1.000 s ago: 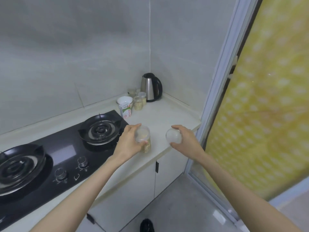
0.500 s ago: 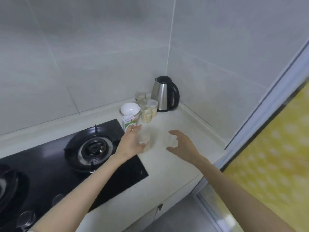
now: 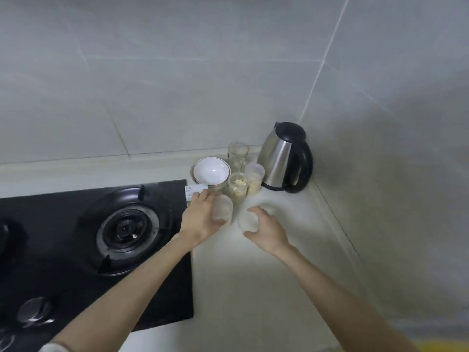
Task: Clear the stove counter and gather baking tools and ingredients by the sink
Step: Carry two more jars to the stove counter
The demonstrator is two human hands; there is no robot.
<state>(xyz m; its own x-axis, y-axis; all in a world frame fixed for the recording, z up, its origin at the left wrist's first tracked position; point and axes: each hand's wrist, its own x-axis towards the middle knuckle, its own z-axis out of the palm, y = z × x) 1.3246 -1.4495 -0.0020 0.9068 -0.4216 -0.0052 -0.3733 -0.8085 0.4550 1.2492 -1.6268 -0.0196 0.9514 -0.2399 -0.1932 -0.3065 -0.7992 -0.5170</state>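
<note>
Clear plastic jar gripped by curled left hand; translucent round lid, blurred, held by curled right hand at its 3 o'clock. White bowl, two filled jars, steel kettle yet to be moved, at 12 o'clock on pale counter. Clearing judged barely begun; sink unseen.

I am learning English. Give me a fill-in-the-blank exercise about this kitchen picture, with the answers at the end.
1. The left hand grips a clear jar; the right hand holds a round ____ beside it.
2. The steel kettle stands in the ____ of the counter.
3. The empty bowl near the kettle is ____ in colour.
4. The gas burner lies to the ____ of the left hand.
Missing words: lid; corner; white; left.
</note>
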